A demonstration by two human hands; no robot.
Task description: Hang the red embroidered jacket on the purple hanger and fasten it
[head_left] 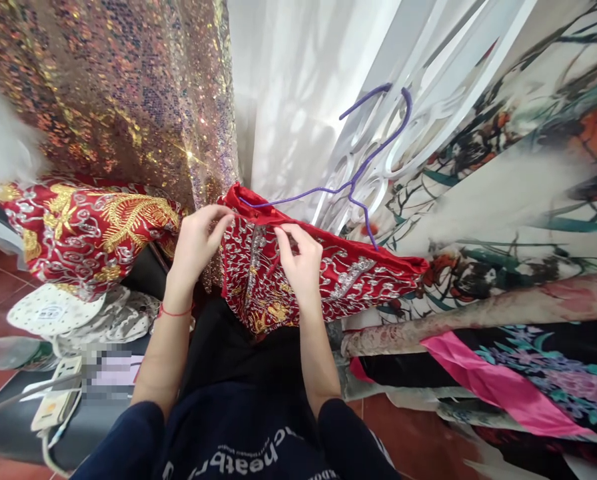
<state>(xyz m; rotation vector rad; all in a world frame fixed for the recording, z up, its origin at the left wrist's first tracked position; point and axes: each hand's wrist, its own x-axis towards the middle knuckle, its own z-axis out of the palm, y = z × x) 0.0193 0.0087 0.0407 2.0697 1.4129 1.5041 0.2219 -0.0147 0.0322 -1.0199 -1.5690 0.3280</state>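
A red skirt (pixel 348 273) with silver and gold embroidery hangs in front of me, its plain red waistband along the top. Inside that waistband sits a purple wire hanger (pixel 311 192), its hook sticking up to the right. My left hand (pixel 203 237) is closed in a pinch on the waistband near its left end. A little to the right, my right hand (pixel 298 257) pinches the same band between thumb and fingers. The fingertips of both hands are partly hidden against the fabric.
Another red garment with gold embroidery (pixel 123 227) lies at the left, above a white dotted cap (pixel 53 310). A power strip (pixel 56 397) rests on a black seat (pixel 8 417). Sequined fabric (pixel 128 87) hangs behind; floral cloth (pixel 518 187) and rolled fabrics fill the right.
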